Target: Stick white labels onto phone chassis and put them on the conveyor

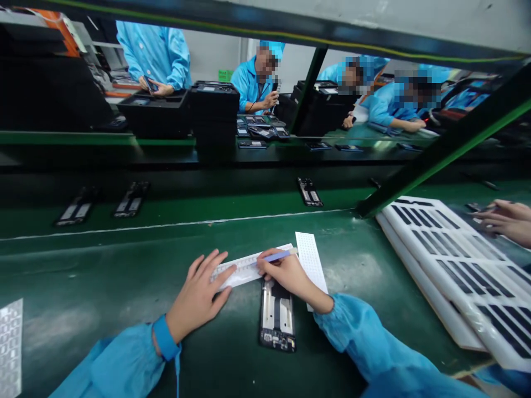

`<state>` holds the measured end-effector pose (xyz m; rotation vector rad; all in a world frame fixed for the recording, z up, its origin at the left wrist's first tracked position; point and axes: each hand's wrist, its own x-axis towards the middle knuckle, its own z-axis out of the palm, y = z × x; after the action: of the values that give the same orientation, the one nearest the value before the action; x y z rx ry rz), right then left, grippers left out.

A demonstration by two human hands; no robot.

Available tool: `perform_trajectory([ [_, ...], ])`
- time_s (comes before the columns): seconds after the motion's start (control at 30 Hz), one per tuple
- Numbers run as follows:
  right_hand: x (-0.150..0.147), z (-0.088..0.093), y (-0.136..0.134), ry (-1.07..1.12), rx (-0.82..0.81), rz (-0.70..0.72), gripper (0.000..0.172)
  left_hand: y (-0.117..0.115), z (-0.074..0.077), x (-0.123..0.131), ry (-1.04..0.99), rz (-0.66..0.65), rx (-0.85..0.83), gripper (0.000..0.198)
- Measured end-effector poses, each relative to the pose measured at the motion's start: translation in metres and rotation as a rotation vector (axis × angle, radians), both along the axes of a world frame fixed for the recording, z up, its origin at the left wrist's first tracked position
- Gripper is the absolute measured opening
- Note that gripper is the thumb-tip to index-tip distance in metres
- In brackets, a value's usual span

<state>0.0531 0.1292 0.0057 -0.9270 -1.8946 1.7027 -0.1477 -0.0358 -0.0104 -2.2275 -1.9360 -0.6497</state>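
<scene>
My left hand lies with fingers spread, its fingertips on the left part of a white sticker sheet. A blue band is round that wrist. My right hand pinches a light purple pen-like stick, its lower end over the sheet; the tip is too small to make out. Below the right hand lies an opened phone body with silver and black inner parts, its top edge partly hidden. A second white sheet with rows of small marks sits behind the right wrist, partly covered.
White slotted trays are stacked at the right, with a co-worker's hands beyond them. Opened phone bodies lie along the green strip ahead. A green post slants across the right. Another sheet lies far left.
</scene>
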Motion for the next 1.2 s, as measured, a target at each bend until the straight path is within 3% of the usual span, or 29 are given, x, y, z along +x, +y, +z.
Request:
perform_trajectory([
  [0.2, -0.006, -0.012, 0.002, -0.029, -0.014, -0.031, 0.028, 0.004, -0.008, 0.001, 0.062, -0.12, -0.144, 0.052],
  [0.67, -0.004, -0.015, 0.005, -0.004, -0.061, 0.009, 0.04, 0.005, -0.013, -0.001, 0.057, -0.099, -0.153, 0.05],
  [0.97, 0.0, -0.011, 0.006, -0.079, -0.009, 0.052, 0.038, 0.003, -0.005, 0.005, 0.001, -0.087, -0.21, 0.048],
  [1.2, -0.008, -0.009, 0.011, 0.058, -0.144, -0.013, 0.043, 0.001, -0.006, -0.002, 0.066, -0.084, -0.185, 0.05],
])
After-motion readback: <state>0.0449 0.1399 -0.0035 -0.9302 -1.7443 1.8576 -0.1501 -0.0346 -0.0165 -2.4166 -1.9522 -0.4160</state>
